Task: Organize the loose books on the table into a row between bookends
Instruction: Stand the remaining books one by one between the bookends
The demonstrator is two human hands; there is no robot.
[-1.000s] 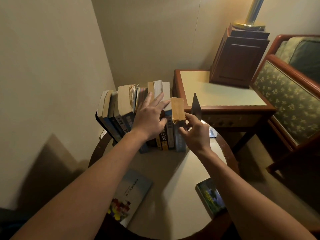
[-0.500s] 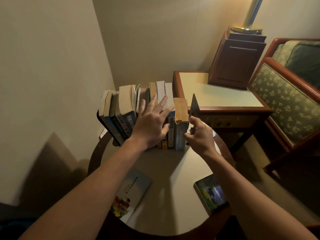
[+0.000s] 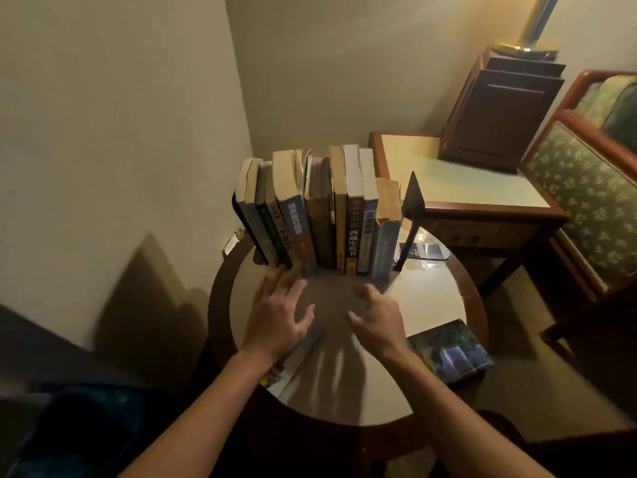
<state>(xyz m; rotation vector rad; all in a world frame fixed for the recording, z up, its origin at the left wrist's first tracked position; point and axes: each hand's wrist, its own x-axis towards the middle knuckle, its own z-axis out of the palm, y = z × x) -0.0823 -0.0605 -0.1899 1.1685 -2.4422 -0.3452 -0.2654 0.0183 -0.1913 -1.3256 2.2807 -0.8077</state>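
My left hand (image 3: 275, 319) and right hand (image 3: 377, 315) hold nothing, fingers relaxed, before the row (image 3: 324, 215) by the bookend (image 3: 412, 208). Two loose books lie flat on the counter (image 3: 427, 298): right book (image 3: 451, 350), left book (image 3: 289, 370) under my wrist. They look thin, stiff; I would pinch the spine edge.

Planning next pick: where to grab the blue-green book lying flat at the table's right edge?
Its far-right corner, from the right: the blue-green book lies flat, and that corner seems to overhang the round wooden table rim, leaving room to pinch underneath.
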